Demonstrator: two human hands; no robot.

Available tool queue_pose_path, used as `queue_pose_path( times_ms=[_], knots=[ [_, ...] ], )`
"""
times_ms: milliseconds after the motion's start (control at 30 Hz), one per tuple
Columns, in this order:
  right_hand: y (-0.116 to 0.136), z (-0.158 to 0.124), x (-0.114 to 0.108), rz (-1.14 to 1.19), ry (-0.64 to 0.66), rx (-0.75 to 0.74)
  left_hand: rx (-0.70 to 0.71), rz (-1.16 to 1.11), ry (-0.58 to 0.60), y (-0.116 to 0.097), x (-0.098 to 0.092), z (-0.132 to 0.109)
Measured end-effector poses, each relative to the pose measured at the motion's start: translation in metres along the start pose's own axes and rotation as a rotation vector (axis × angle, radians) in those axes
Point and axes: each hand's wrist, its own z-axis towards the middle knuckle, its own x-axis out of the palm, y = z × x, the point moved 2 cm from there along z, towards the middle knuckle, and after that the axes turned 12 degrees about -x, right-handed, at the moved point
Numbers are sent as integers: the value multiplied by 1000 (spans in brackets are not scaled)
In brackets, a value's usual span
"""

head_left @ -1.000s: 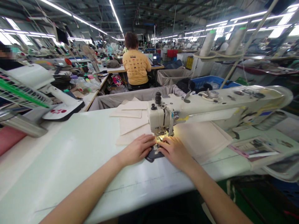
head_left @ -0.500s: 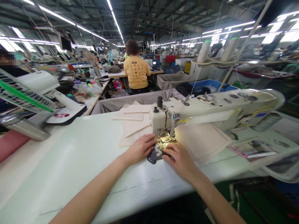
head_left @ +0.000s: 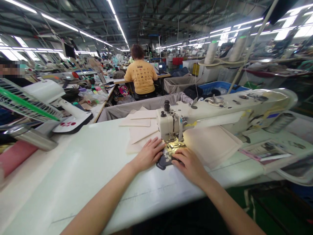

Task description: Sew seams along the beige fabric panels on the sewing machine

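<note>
Left hand point(head_left: 149, 155), right hand point(head_left: 190, 167) and forearms point(head_left: 102, 204) are all bare

White sewing table point(head_left: 80, 173) | lockstitch sewing machine point(head_left: 220, 114) | cream fabric pieces point(head_left: 140, 125) | dark patterned patch point(head_left: 164, 161)

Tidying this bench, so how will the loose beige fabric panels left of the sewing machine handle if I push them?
The beige fabric panels look light and probably floppy: they lie flat against the white sewing table. Overlapping at odd angles, they would likely slide apart when pushed. They seem too thin and flat to roll.
</note>
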Motion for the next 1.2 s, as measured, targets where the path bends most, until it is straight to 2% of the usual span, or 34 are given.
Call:
queue_pose_path(
  times_ms=[233,433,567,633,700,767,800,833,900,933,967,1067,1133,1200],
  knots=[
    [-2,-2,2,8,2,4,-13,30,21,-2,-5,-29],
    [-4,-4,4,31,-13,-17,-321,81,24,-3,-17,-12],
    [-5,-5,4,44,-17,-18,-388,11,-6,2,-35,-5],
    [-6,-5,4,50,-25,-14,-475,-174,-124,8,-50,-10],
    [-6,-5,4,55,-28,-11,-641,-564,-362,16,-63,-21],
    [-6,-5,5,59,-33,-7,-790,-931,-606,23,-66,-36],
    [-6,-4,5,63,-37,-6,-836,-994,-687,26,-64,-43],
    [-6,-4,5,71,-43,-4,-868,-966,-748,27,-59,-50],
    [-7,-4,4,99,-63,5,-859,-696,-797,26,-45,-63],
    [-7,-4,3,124,-76,17,-799,-511,-784,24,-38,-68],
    [-8,-4,2,156,-92,36,-687,-351,-701,20,-30,-72],
    [-9,-4,-4,265,-167,138,-367,-43,-365,3,-15,-81],
    [-6,-4,-10,304,-243,227,-315,91,-213,-9,-16,-83],
    [2,-4,-15,284,-302,304,-349,213,-125,-20,-22,-82]
  ],
)
